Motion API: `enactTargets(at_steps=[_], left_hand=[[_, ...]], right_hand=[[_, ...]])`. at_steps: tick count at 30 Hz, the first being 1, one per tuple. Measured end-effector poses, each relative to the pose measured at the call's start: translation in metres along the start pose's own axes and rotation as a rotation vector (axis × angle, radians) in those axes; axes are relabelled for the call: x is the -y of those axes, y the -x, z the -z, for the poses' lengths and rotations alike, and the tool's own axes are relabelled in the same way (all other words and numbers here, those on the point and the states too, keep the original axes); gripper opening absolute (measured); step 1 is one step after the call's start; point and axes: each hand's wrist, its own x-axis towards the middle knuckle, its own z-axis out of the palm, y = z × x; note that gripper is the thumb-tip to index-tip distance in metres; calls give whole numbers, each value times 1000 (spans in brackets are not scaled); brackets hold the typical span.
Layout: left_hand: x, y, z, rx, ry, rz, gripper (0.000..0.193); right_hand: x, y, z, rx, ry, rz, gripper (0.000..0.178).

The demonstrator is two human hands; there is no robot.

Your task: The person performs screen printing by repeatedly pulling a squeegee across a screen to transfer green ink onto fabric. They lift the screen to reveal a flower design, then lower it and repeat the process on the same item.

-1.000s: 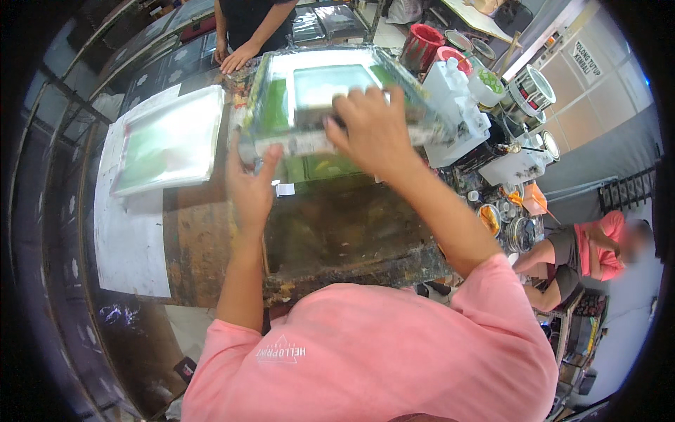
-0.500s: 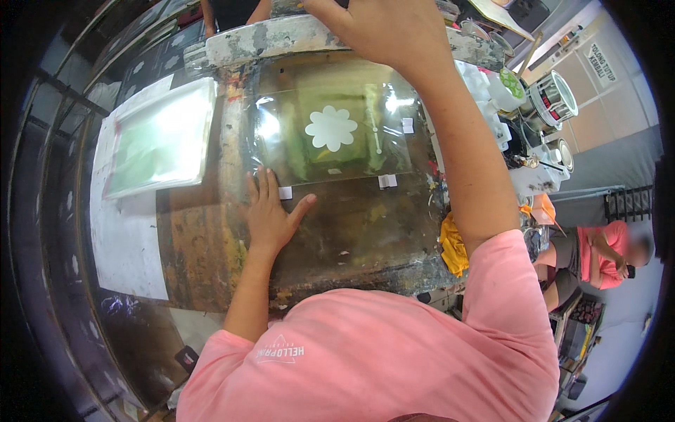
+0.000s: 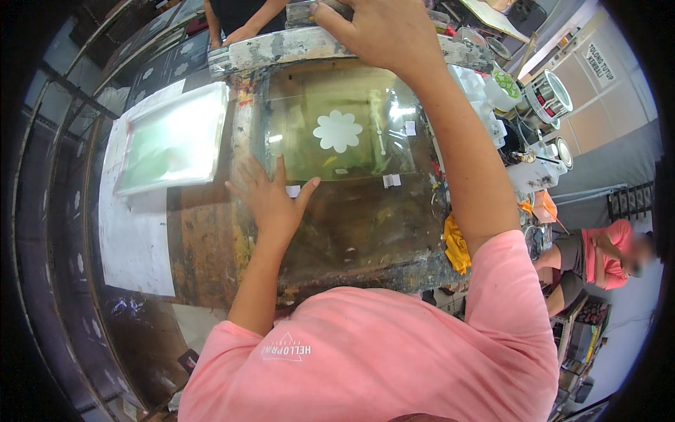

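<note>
Head view: clear sheet (image 3: 365,160) lies flat on the table (image 3: 204,246), white tabs (image 3: 391,181) at its near and right edges. White flower shape (image 3: 337,132) shows whole within the sheet's area; can't tell if it's on the face or underneath. Left hand (image 3: 271,200): grip wide, fingers spread at sheet's near-left corner, nothing visibly held; contact unclear. Right hand (image 3: 380,32): at the paint-stained frame bar (image 3: 281,49) past the far edge; fingertips cut off, can't tell grip. Progress, my read: if the flower is on the sheet, that mark is complete; sheet not yet off the table. Stack of clear sheets (image 3: 176,141) sits left, on white paper (image 3: 137,246); can't tell whether those are marked.
</note>
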Motion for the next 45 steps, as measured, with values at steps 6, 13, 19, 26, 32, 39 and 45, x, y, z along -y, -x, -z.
enactTargets(at_steps=[6,13,19,26,32,39,45], left_hand=[[39,-27,24,-36,824,153,98],[31,-68,80,208,1615,244,93],[30,3,0,254,1118,327,80],[36,31,-44,108,463,117,107],[38,33,-39,137,523,125,107],[36,28,-38,130,531,143,97],[40,32,-47,33,541,97,107]], right_hand=[[5,7,3,5,22,-33,50],[21,109,-26,132,86,51,55],[7,181,-52,596,-221,64,41],[23,217,-70,719,-284,-78,38],[23,232,-91,593,-214,16,33],[-52,158,-197,372,-89,57,31],[-100,79,-219,696,-140,80,53]])
